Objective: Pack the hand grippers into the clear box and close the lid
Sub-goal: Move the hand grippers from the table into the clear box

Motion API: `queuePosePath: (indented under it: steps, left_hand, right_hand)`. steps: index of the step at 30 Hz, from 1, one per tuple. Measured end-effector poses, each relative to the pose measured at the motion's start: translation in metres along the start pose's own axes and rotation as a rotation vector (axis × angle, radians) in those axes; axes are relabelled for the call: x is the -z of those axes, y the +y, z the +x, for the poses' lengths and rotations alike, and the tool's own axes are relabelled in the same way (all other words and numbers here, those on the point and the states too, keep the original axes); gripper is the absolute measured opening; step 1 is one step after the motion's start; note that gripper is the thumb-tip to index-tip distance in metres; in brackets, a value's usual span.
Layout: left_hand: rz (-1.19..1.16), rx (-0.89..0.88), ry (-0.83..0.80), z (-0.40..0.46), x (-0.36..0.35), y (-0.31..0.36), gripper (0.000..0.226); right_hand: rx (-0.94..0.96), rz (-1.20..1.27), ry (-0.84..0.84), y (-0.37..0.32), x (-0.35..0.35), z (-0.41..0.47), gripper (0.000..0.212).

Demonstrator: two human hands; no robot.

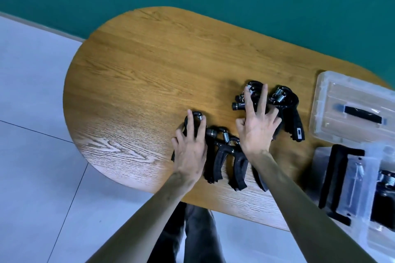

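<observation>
1. Desk (pixel 132 66): wooden, rounded end, beside a green wall.
2. Hand grippers, black with steel springs: one under the left hand (pixel 189 147); one (pixel 224 156) lying free between the hands; one under the right hand (pixel 256 128); one (pixel 288 111) just right of it.
3. Left grip: fingers spread flat on a gripper, not closed round it.
4. Right grip: likewise splayed open, pressing down.
5. Clear box (pixel 361 186): desk's right edge, open, holding at least one gripper.
6. Lid (pixel 350 111): lying apart behind the box.

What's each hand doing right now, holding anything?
Left hand: open, fingers spread over a hand gripper on the table, not lifted.
Right hand: open, fingers splayed on another hand gripper, nothing grasped.
</observation>
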State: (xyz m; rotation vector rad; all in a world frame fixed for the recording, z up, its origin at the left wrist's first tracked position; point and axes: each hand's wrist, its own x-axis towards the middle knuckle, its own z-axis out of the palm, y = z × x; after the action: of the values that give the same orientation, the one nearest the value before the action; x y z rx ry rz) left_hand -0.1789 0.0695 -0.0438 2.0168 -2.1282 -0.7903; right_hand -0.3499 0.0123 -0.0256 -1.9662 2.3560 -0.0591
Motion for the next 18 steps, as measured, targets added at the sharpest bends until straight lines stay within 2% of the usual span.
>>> queuePosePath:
  steps: [4,9,14,18]
  left_hand:
    - [0.027,-0.016,0.087,-0.001,0.002,0.013,0.068]
    - [0.07,-0.042,0.129,-0.005,0.003,0.043,0.071]
    - [0.071,-0.097,0.187,-0.013,0.007,0.094,0.069]
    - [0.073,-0.134,0.22,-0.027,0.012,0.151,0.071]
  right_hand:
    - [0.011,-0.001,0.054,0.01,0.011,-0.016,0.087]
    - [0.009,0.02,0.096,0.028,0.029,-0.032,0.084]
    - [0.035,0.042,0.135,0.057,0.065,-0.053,0.082]
    - [-0.022,0.1,0.137,0.09,0.104,-0.074,0.084]
